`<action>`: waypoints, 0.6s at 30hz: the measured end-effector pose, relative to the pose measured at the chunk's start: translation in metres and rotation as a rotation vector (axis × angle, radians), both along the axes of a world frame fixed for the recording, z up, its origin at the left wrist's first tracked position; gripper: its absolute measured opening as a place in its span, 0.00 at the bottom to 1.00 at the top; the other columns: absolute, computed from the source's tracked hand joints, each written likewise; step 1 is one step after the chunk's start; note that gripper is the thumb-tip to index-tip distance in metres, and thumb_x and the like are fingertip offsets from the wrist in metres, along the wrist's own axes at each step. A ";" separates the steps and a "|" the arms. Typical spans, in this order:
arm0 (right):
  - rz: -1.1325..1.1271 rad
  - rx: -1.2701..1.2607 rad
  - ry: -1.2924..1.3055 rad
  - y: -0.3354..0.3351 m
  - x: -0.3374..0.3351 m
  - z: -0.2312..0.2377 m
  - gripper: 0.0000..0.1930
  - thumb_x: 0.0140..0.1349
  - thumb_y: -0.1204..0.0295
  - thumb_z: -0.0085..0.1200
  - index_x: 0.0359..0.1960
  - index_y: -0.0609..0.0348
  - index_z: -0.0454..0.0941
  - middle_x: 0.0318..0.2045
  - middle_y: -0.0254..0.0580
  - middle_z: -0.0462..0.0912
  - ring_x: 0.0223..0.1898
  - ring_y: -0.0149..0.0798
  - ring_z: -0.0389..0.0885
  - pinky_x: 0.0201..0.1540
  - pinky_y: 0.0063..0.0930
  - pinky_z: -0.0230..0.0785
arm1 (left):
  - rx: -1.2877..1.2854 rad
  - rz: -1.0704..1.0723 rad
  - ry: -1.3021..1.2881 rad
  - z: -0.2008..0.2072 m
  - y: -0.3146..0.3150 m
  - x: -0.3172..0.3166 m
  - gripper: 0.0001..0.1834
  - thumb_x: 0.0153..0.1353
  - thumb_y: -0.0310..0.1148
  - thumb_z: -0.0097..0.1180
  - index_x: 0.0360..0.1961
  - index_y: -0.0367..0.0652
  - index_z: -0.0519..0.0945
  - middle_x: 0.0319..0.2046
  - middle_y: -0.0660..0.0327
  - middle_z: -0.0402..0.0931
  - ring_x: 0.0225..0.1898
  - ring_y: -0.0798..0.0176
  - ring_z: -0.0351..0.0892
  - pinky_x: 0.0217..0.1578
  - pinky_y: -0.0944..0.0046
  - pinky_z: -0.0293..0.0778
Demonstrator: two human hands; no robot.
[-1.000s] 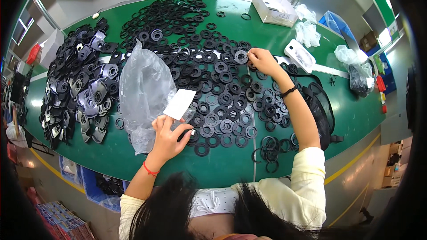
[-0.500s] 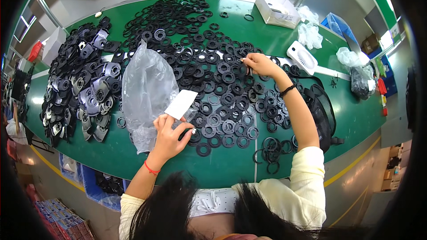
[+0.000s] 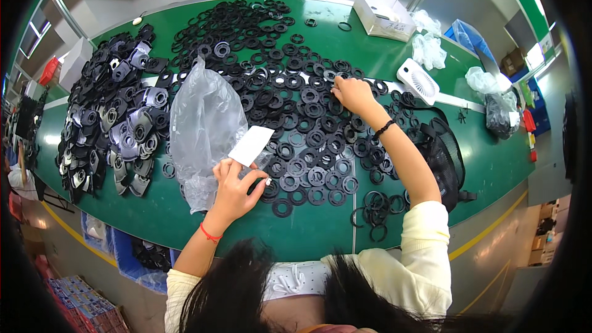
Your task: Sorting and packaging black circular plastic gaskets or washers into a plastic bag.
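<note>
My left hand (image 3: 234,190) grips a white card (image 3: 252,145) that sticks up from its fingers, beside a clear plastic bag (image 3: 206,120) lying on the table. A tiny white bit shows at the tip of the left thumb. Over the far right part of a spread of flat black rings (image 3: 314,142), my right hand (image 3: 354,94) is closed with its fingertips pointing down. What those fingertips pinch, if anything, is hidden. The rings lie heaped and overlapping between and beyond my hands.
Dark moulded parts (image 3: 126,126) are piled at the left. Looser rings (image 3: 228,24) lie at the back. A white fan (image 3: 419,81), a white box (image 3: 383,17), plastic bags (image 3: 428,49) and a black mesh bag (image 3: 447,160) stand along the right side of the green table (image 3: 320,231).
My right hand has shifted slightly left and nearer over the rings, its fingers turned further down. The left hand and the white card have stayed in place.
</note>
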State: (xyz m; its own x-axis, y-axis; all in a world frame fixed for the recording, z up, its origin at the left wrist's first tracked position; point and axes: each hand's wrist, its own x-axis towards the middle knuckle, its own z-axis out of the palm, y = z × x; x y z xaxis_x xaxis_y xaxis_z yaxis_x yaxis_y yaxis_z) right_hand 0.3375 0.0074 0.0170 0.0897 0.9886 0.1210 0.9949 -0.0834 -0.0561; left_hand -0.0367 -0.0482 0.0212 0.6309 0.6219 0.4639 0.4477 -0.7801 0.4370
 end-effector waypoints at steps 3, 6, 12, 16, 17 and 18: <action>-0.014 0.104 0.225 -0.002 0.001 0.018 0.14 0.63 0.59 0.49 0.33 0.59 0.74 0.23 0.52 0.79 0.30 0.57 0.80 0.33 0.48 0.71 | -0.008 0.005 -0.003 0.001 0.000 -0.001 0.09 0.46 0.30 0.64 0.31 0.53 0.81 0.39 0.65 0.71 0.45 0.56 0.63 0.46 0.56 0.53; -0.053 0.174 0.456 -0.003 0.010 0.053 0.18 0.63 0.57 0.50 0.27 0.63 0.75 0.20 0.51 0.77 0.23 0.52 0.76 0.29 0.42 0.67 | -0.014 0.012 -0.002 0.000 -0.002 -0.001 0.09 0.46 0.30 0.64 0.31 0.53 0.81 0.39 0.65 0.71 0.45 0.56 0.63 0.46 0.56 0.53; -0.219 -0.092 0.911 -0.027 0.038 0.095 0.25 0.66 0.52 0.47 0.19 0.60 0.71 0.15 0.23 0.61 0.20 0.21 0.57 0.21 0.22 0.51 | -0.014 0.016 -0.004 0.000 -0.002 -0.001 0.09 0.46 0.30 0.63 0.31 0.53 0.81 0.38 0.65 0.71 0.44 0.56 0.63 0.45 0.56 0.53; -0.029 -0.231 0.741 -0.060 0.035 0.102 0.23 0.66 0.49 0.44 0.25 0.57 0.73 0.17 0.25 0.67 0.19 0.22 0.62 0.21 0.19 0.56 | -0.010 0.020 -0.006 0.000 -0.002 -0.001 0.09 0.46 0.29 0.63 0.31 0.53 0.81 0.38 0.65 0.72 0.44 0.56 0.63 0.45 0.56 0.53; -0.049 -0.256 0.662 -0.073 0.025 0.107 0.23 0.67 0.51 0.45 0.25 0.59 0.74 0.17 0.27 0.70 0.19 0.24 0.67 0.23 0.19 0.62 | -0.013 0.022 -0.006 0.000 -0.002 -0.001 0.09 0.46 0.29 0.63 0.31 0.53 0.81 0.38 0.65 0.72 0.44 0.56 0.63 0.45 0.56 0.53; -0.023 -0.314 0.817 -0.084 0.025 0.095 0.20 0.66 0.55 0.48 0.27 0.61 0.75 0.19 0.30 0.75 0.22 0.24 0.74 0.24 0.19 0.66 | -0.008 0.021 -0.006 0.001 -0.002 -0.001 0.09 0.46 0.30 0.63 0.31 0.53 0.81 0.38 0.65 0.72 0.44 0.56 0.63 0.45 0.56 0.53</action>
State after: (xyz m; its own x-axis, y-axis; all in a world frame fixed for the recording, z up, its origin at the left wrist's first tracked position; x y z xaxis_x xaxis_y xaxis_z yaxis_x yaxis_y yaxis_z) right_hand 0.3622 -0.0771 0.1124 0.0495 0.9623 -0.2674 0.6512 -0.2341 -0.7219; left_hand -0.0378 -0.0505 0.0220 0.6145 0.6387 0.4631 0.4612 -0.7671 0.4459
